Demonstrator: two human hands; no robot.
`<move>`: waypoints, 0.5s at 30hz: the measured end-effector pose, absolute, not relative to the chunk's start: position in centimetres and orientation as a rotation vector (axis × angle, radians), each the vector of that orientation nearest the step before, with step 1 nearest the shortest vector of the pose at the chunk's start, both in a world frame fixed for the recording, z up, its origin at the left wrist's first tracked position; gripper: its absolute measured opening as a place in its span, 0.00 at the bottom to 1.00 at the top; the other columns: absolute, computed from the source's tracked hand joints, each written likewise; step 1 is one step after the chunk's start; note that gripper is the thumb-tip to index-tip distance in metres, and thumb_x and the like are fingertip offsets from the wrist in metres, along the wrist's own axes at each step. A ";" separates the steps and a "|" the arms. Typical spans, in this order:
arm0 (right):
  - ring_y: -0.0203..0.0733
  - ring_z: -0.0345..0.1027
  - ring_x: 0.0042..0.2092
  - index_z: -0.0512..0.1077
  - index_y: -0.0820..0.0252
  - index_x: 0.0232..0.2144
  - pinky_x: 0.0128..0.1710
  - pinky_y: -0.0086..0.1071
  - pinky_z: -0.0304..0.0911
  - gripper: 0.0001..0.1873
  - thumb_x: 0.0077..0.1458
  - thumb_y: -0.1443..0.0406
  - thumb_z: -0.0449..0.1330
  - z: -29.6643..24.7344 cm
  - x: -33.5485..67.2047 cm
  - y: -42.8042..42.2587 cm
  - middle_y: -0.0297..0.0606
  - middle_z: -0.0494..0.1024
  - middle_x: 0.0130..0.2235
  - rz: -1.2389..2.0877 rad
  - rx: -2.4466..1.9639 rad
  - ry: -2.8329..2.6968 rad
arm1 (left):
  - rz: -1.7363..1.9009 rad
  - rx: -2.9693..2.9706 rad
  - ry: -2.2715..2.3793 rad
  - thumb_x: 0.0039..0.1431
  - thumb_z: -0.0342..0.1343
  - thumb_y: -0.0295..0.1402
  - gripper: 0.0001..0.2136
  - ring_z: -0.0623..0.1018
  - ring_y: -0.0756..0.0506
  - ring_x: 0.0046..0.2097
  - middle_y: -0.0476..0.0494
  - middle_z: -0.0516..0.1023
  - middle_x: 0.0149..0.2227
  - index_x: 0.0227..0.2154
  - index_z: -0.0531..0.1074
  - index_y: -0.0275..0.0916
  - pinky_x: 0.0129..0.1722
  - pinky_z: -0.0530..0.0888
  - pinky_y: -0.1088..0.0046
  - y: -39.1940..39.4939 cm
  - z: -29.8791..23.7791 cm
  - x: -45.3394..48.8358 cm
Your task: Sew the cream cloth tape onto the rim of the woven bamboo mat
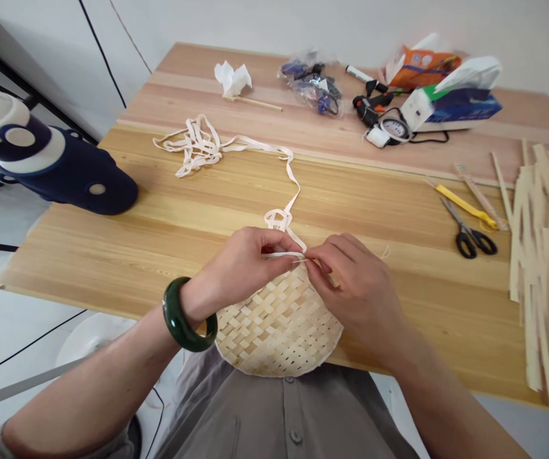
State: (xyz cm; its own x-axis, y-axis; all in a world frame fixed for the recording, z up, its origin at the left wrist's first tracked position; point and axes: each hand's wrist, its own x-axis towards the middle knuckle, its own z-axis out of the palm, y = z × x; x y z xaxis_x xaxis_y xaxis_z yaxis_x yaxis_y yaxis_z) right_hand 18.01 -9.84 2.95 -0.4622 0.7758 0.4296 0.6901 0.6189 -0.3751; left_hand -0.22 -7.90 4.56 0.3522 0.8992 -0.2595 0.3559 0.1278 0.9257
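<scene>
**Both hands pinch a pale binding strip (286, 239) at the rim of a woven bamboo disc (278, 328)**

The left hand (245, 268), a polished dark green bangle (178, 319) on its wrist, and the right hand (351, 287) are both closed, gripping the strip at the disc's upper edge. The disc overhangs the near edge of the wooden counter (159, 242), its flat cream splints crossing in an open checker weave. The ribbon-like strip runs up the grainy wood to a loose tangle (192, 146). To the right lie black-handled scissors (470, 239) and a heap of bamboo splints (542, 268). A glossy navy-and-white appliance (58, 166) juts in at left.
</scene>
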 end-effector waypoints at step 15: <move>0.41 0.60 0.31 0.69 0.60 0.30 0.29 0.33 0.61 0.07 0.54 0.75 0.59 0.4 17.8 -9.7 0.37 0.73 0.26 -0.287 -0.985 -2.211 | 0.543 1.661 1.359 0.57 0.56 0.30 0.08 0.81 0.44 0.43 0.50 0.84 0.39 0.36 0.80 0.41 0.43 0.73 0.71 -8.5 4.1 0.3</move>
State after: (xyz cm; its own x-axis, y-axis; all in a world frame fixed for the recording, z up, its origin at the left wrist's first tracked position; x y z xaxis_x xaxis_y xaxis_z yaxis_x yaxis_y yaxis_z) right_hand 17.80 -9.68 0.36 -0.4741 0.5696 0.6714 0.7223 0.6877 -0.0734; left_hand 0.27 -8.49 4.05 0.3013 0.9329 -0.1973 0.5403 0.0034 0.8415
